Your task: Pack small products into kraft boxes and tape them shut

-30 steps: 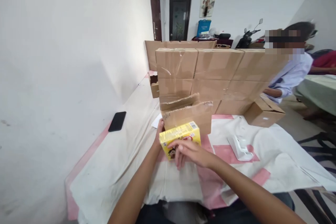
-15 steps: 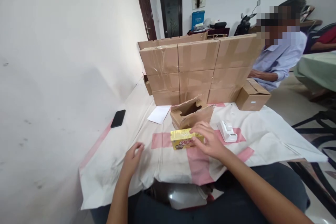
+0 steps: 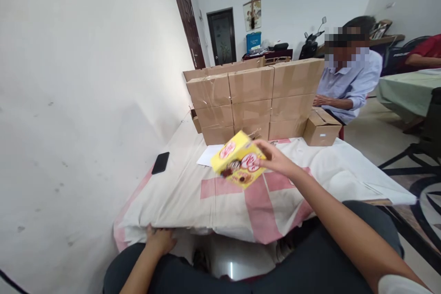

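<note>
My right hand (image 3: 274, 157) is closed on the right end of a yellow printed box (image 3: 237, 161), which is tilted and held above the cloth-covered table (image 3: 186, 193). The box's print is blurred. Behind it, only a sliver of the small open carton (image 3: 255, 134) shows. My left hand (image 3: 160, 241) rests at the table's near edge by my thigh, fingers apart, with nothing visible in it. A white paper (image 3: 206, 155) lies partly behind the yellow box.
Stacked brown cartons (image 3: 253, 110) form a wall along the table's back. A separate carton (image 3: 322, 128) stands at the right, near a seated person in a light shirt (image 3: 358, 78). A black phone (image 3: 160, 163) lies at the left, beside the white wall (image 3: 86, 124).
My right hand has taken hold of the yellow box and lifted and tilted it off the cloth. My left hand has dropped back to the table's near edge. The view has shifted slightly.
</note>
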Demonstrator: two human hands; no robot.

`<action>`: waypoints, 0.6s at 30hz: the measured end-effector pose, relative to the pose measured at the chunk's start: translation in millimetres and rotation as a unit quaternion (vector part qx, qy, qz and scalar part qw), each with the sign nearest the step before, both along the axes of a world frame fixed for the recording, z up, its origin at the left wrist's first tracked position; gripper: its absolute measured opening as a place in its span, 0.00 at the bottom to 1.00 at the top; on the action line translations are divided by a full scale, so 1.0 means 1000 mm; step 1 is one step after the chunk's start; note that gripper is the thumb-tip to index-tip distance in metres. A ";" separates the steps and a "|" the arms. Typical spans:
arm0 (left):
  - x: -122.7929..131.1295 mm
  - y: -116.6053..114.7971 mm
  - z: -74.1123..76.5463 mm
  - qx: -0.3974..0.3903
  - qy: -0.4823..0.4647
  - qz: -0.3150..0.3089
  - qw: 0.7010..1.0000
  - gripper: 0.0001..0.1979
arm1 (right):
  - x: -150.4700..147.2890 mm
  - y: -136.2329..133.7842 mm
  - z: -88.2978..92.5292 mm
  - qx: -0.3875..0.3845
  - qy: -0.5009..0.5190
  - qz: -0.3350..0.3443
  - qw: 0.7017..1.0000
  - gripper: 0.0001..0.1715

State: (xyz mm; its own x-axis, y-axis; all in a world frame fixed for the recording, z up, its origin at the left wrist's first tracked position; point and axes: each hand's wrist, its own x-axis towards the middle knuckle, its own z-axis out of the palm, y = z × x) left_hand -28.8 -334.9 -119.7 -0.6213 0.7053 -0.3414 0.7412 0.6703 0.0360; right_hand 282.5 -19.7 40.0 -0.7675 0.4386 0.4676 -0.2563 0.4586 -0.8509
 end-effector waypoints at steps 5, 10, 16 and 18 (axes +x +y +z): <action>0.053 0.039 0.023 -0.014 -0.114 -0.130 0.985 0.10 | 0.003 0.043 0.025 -0.084 0.147 -0.107 0.980 0.35; 0.098 0.132 0.079 0.466 -0.064 -0.174 0.865 0.16 | 0.008 0.073 -0.016 -0.079 0.113 -0.182 0.974 0.38; 0.107 0.218 0.080 0.515 -0.100 -0.239 0.817 0.18 | 0.039 0.072 -0.038 -0.067 0.058 -0.190 0.978 0.34; 0.110 0.218 0.062 0.522 -0.107 -0.268 0.803 0.12 | 0.047 0.067 -0.036 -0.061 0.039 -0.194 0.978 0.34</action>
